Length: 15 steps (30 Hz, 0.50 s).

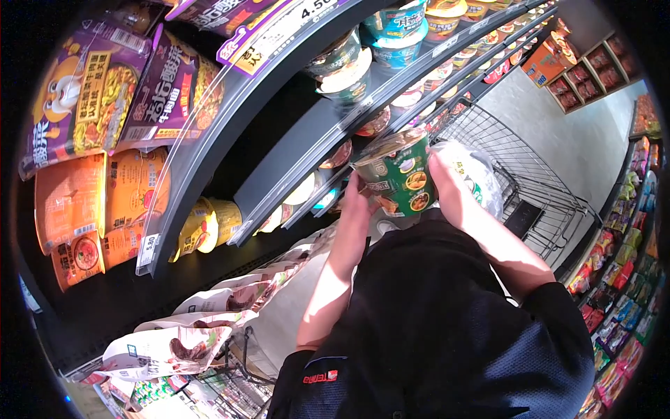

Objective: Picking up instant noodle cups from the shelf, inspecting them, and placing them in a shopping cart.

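Note:
Both my hands hold a large green instant noodle cup (pixel 401 175) in front of my body, tilted, with food pictures on its side and a shiny lid. My left hand (pixel 357 201) supports its left side. Around the right side wraps my right hand (pixel 446 180), the fingers mostly hidden. Just beyond that hand, a white and green item in clear plastic (pixel 481 175) is at the near part of a wire shopping cart (pixel 523 152). Dark shelves (pixel 293 152) with more noodle cups lie directly beyond the held cup.
Purple noodle packets (pixel 86 97), orange cups (pixel 70 196) and yellow cups (pixel 207 225) fill the left shelves. White printed bags (pixel 167 348) line the low edge beside another wire cart (pixel 230 390). Snack shelves (pixel 623 262) run along the right. An orange display box (pixel 549 57) stands far off.

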Tool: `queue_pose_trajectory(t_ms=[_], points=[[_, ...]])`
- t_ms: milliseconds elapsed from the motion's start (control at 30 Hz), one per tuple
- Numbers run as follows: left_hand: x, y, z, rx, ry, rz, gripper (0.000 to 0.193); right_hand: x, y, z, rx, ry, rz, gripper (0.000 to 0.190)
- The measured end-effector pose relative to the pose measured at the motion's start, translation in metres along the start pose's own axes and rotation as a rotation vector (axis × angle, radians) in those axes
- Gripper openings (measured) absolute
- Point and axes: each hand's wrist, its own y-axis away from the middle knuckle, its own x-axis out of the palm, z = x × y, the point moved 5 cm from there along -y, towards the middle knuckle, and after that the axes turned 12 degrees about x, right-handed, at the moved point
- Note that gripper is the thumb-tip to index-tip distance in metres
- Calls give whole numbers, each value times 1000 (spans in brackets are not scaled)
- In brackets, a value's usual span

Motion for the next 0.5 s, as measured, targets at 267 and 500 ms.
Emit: queue_pose_trajectory(t_ms=[267,500], points=[[-12,8,1,57,-323,-36,82,22,6,-24,-327,354,-8,55],[-36,-9,-58,449,-677,-236,81,43,27,-10,-546,291,339,58]])
